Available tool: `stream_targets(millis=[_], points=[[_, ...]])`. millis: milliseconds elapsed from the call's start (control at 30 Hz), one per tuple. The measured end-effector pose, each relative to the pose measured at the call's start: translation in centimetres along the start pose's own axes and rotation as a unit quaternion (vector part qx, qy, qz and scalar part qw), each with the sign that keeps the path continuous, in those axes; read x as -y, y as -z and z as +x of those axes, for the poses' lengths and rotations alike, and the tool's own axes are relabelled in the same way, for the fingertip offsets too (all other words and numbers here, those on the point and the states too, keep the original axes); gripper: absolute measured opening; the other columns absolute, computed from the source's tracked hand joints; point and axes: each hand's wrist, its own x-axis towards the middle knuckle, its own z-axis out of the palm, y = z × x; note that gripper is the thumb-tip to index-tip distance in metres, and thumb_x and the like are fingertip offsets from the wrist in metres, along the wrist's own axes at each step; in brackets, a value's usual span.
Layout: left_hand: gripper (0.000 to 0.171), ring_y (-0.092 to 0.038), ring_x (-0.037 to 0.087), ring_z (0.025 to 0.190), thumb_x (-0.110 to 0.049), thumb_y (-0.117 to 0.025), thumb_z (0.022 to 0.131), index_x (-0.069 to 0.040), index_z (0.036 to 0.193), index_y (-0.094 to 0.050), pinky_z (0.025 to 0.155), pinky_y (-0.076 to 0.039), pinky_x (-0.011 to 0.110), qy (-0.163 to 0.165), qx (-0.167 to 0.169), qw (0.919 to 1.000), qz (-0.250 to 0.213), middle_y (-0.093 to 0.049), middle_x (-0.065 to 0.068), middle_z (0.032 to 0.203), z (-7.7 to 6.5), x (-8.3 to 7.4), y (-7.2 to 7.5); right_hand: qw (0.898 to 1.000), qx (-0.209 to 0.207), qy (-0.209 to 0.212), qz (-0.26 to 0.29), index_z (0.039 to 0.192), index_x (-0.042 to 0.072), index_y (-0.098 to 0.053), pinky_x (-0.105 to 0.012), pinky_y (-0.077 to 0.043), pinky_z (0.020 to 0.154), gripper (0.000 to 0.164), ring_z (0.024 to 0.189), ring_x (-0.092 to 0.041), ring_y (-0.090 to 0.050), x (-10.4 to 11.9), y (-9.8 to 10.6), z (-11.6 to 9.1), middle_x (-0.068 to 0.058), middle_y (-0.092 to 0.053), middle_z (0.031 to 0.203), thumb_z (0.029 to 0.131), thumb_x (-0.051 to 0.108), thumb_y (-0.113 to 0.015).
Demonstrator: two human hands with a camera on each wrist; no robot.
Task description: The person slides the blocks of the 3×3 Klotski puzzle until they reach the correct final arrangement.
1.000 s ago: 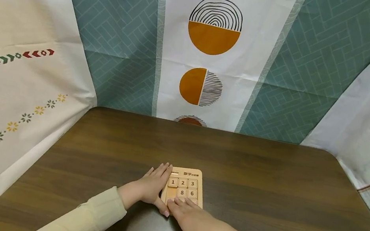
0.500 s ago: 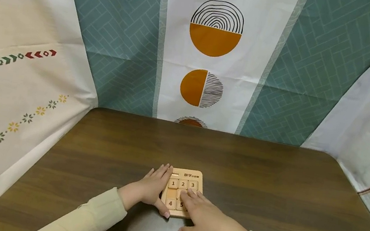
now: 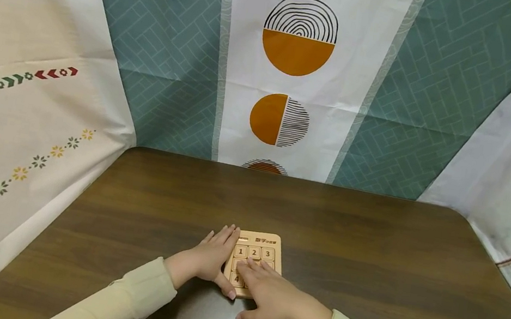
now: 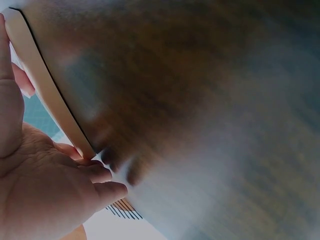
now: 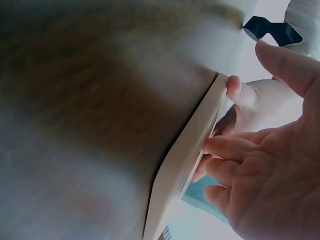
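A pale wooden number slide puzzle [image 3: 261, 236] lies flat on the dark table. Tiles 1, 2 and 3 stand along its top row, and tile 4 [image 3: 236, 279] shows at the lower left. My left hand [image 3: 208, 260] holds the puzzle's left side, thumb at the near corner and fingers toward the far corner. My right hand [image 3: 272, 297] reaches over from the right, its fingertips resting on the middle row. Those fingers hide most of the middle and lower tiles. In the right wrist view, the fingertips [image 5: 212, 145] touch the puzzle's top face.
Brown wood table [image 3: 372, 243] spreads around the puzzle. A patterned teal and white cloth [image 3: 171, 59] hangs behind the far edge. Pale cloths hang along the left and right sides.
My right hand moves up from the lower row, then left across the middle row. The bare slot at the middle left now appears filled by a tile under its fingertips. The left hand stays put.
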Motion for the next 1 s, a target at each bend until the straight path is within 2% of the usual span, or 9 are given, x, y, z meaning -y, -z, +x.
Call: stream_targets(millis=[133,267,500,700,1000], points=[[0.134,-0.009,0.037,0.146,-0.055,-0.085,0.057,0.005,0.15,-0.011,0.115,-0.013,0.055,0.001,-0.001,1.0,-0.001,-0.009,0.024,0.157,0.0,0.0,0.0,1.0,0.005,-0.002,0.015,0.148,0.004,-0.03,-0.047,-0.019,0.116,0.087,0.143,-0.029,-0.024,-0.3,0.1,-0.4,-0.015,-0.031,0.153,0.082,0.045,-0.068],[0.134,-0.01,0.037,0.145,-0.056,-0.085,0.056,0.006,0.15,-0.012,0.115,-0.014,0.055,-0.006,-0.001,1.0,0.0,-0.01,0.025,0.156,0.1,0.0,-0.1,1.0,0.001,-0.008,0.024,0.148,0.004,-0.031,-0.05,-0.021,0.114,0.085,0.143,-0.033,-0.024,-0.5,0.1,-1.7,-0.016,-0.031,0.152,0.083,0.045,-0.067],[0.135,-0.011,0.036,0.146,-0.056,-0.086,0.055,0.005,0.15,-0.012,0.115,-0.015,0.054,-0.002,-0.009,0.9999,0.007,-0.011,0.024,0.157,0.2,0.2,-0.2,0.999,-0.026,-0.035,0.026,0.146,-0.002,-0.032,-0.05,-0.019,0.115,0.086,0.143,-0.033,-0.025,-1.0,0.3,-3.5,-0.017,-0.034,0.151,0.083,0.043,-0.069],[0.135,-0.011,0.037,0.145,-0.056,-0.086,0.055,0.006,0.15,-0.013,0.115,-0.015,0.054,-0.002,-0.006,1.0,0.007,-0.011,0.025,0.156,0.2,0.3,-0.2,0.998,-0.021,-0.048,0.035,0.145,-0.004,-0.031,-0.049,-0.02,0.115,0.087,0.142,-0.032,-0.027,-1.1,0.3,-3.3,-0.018,-0.035,0.15,0.082,0.043,-0.069],[0.135,-0.012,0.037,0.145,-0.056,-0.086,0.055,0.006,0.149,-0.013,0.115,-0.016,0.054,-0.002,-0.009,0.9999,0.012,-0.012,0.025,0.156,0.2,0.1,-0.1,0.999,-0.01,-0.04,0.015,0.146,-0.004,-0.031,-0.047,-0.021,0.115,0.088,0.142,-0.029,-0.027,-0.6,0.2,-2.2,-0.017,-0.033,0.151,0.082,0.044,-0.069]])
